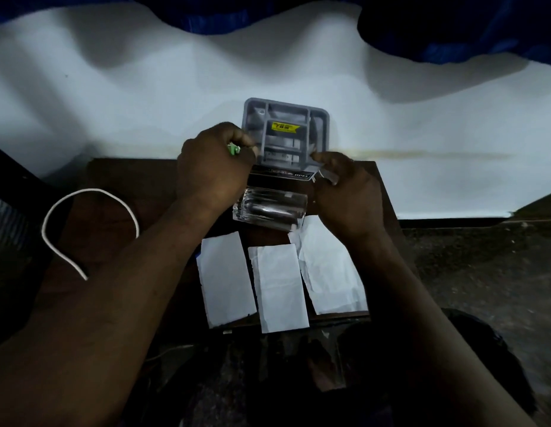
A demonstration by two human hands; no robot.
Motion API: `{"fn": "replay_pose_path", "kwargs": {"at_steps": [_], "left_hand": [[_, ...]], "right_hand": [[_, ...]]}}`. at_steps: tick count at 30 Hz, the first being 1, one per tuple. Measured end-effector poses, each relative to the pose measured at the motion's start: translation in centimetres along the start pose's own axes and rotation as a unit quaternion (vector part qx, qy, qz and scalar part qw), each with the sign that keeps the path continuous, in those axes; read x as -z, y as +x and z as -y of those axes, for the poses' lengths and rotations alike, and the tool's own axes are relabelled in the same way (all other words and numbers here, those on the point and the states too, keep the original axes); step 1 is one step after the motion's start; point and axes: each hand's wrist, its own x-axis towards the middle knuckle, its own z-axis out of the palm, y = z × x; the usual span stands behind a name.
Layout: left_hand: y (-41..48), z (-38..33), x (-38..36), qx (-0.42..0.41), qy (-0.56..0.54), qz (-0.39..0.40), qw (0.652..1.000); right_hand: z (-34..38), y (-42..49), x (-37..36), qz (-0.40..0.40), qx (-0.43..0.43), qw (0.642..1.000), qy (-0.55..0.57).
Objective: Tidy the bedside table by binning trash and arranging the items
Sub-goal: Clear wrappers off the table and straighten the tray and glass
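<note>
Up at twelve o'clock of the dark wooden table (120,180) now, holding a grey plastic tray (286,118) tilted toward the camera, ribbed underside and yellow price sticker (285,126) on show; unclear whether resting on anything beneath. Gripping its nine o'clock edge with the left hand (212,171), fingers curled tight round the rim, with a small green scrap (234,148) caught in the same fist. Pinching the five o'clock corner with the right hand (345,186), thumb and fingers clenched on the plastic, with a bit of clear wrapper (328,176) trapped there too; too blurred to say more of it. Right at six o'clock from the tray, spotting a black pack (283,177) with white lettering, partly hidden behind both hands. Just beside that, toward the table's centre and between the two wrists, a clear glass (269,209) lying on its side. Down at six o'clock along the near edge, three white paper slips (225,278) laid side by side, with the middle one poking slightly past the edge and the three o'clock one reaching up to the glass. Out at nine o'clock, a white cable (83,211) looping across the table's side. Beyond, from ten round to two, pale wall (144,87), with blue fabric (483,26) above
</note>
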Motion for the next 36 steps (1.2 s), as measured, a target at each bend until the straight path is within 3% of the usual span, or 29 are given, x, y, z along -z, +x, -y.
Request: {"fn": "replay_pose_path", "kwargs": {"at_steps": [2, 4, 7, 23, 30, 33, 36], "left_hand": [[0.1, -0.4, 0.1, 0.063, -0.134, -0.015, 0.989], [0.4, -0.6, 0.3, 0.145, -0.285, -0.01, 0.948], [0.6, -0.5, 0.7, 0.221, -0.374, 0.023, 0.9], [0.2, -0.6, 0.6, 0.253, -0.404, 0.094, 0.874], [-0.1, -0.5, 0.1, 0.2, -0.318, 0.06, 0.925], [-0.4, -0.3, 0.0, 0.121, -0.183, 0.004, 0.976], [-0.5, -0.2, -0.1, 0.072, -0.045, -0.059, 0.995]], "right_hand": [[0.3, -0.3, 0.1, -0.029, 0.004, 1.0, 0.003], [0.5, -0.4, 0.2, -0.05, -0.006, 0.999, 0.013], [0.7, -0.3, 0.5, -0.057, -0.024, 0.998, 0.027], [1.0, -0.4, 1.2, -0.072, -0.043, 0.994, 0.069], [0.9, -0.3, 1.1, -0.086, -0.02, 0.995, 0.05], [0.9, -0.4, 1.1, -0.084, -0.011, 0.995, 0.062], [1.1, -0.5, 1.0, -0.101, -0.018, 0.991, 0.081]]}}
